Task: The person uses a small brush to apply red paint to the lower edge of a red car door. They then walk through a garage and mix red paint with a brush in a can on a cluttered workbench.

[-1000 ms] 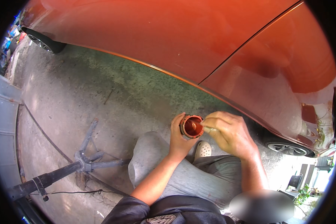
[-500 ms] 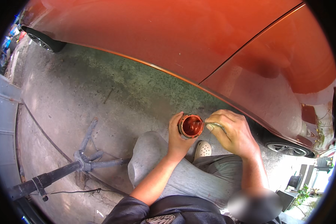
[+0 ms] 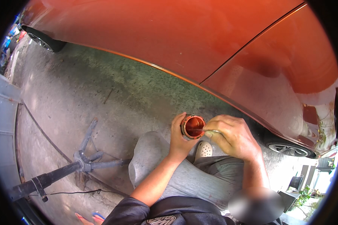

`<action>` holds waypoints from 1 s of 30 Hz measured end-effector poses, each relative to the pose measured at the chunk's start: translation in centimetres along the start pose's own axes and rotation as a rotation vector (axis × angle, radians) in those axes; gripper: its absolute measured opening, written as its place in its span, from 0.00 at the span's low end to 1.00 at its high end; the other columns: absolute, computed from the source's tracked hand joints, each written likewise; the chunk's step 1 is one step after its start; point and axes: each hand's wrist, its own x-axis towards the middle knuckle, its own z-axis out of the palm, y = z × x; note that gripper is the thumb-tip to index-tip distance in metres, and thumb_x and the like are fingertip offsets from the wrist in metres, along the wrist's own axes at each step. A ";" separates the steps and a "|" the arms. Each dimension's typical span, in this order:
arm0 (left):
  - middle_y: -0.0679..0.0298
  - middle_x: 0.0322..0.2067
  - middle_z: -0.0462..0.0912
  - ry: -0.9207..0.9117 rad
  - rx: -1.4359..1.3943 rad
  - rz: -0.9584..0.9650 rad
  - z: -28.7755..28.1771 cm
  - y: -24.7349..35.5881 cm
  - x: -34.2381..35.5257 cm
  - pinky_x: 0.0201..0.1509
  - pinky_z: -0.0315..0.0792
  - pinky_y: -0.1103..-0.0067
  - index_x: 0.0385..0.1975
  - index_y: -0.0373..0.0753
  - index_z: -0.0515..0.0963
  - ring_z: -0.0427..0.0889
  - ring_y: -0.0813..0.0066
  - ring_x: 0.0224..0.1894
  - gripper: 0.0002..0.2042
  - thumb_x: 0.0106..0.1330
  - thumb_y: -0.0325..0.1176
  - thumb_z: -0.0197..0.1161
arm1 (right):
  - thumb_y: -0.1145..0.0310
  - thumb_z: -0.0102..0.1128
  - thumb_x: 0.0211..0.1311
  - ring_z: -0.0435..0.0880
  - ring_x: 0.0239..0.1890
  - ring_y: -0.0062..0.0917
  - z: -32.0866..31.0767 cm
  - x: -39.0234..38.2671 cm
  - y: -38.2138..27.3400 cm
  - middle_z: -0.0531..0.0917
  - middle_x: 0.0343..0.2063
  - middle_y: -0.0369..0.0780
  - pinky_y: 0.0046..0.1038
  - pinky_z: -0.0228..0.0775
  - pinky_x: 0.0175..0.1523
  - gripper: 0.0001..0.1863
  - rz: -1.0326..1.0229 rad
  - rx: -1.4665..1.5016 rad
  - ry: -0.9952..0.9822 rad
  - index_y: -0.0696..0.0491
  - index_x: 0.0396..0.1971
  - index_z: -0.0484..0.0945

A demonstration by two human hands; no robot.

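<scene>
My left hand [image 3: 179, 135] is wrapped round a small open can [image 3: 184, 133] of orange-red paint, tilted so that its inside shows. Paint is smeared on the rim. At the can's right edge, my right hand [image 3: 231, 135] pinches a thin metal tool [image 3: 215, 131], whose handle passes under the fingers. The tool's far end reaches over the rim into the can; its exact shape is hidden there. Both hands are above my bent leg in grey trousers [image 3: 161, 161], close to a beige perforated clog [image 3: 204, 150].
An orange-red car body [image 3: 157, 41] spans the top and right, with a wheel [image 3: 289, 149] at lower right. Its right end has dull, patchy paint. A metal stand [image 3: 82, 163] with splayed legs is on the concrete floor [image 3: 75, 97] at left. Someone's sandalled foot [image 3: 97, 217] shows at the bottom.
My right hand has shifted slightly left and down, bringing the tool further over the can's mouth. My left hand stays nearly still. Another person's feet have come into view at lower left.
</scene>
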 end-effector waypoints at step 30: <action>0.54 0.63 0.73 -0.064 -0.160 -0.118 0.9 -0.3 -1.2 0.67 0.75 0.69 0.70 0.38 0.62 0.78 0.62 0.64 0.45 0.54 0.31 0.86 | 0.77 0.69 0.57 0.87 0.40 0.41 -0.3 -2.0 0.9 0.86 0.38 0.41 0.40 0.81 0.42 0.12 0.069 -0.059 -0.003 0.51 0.41 0.83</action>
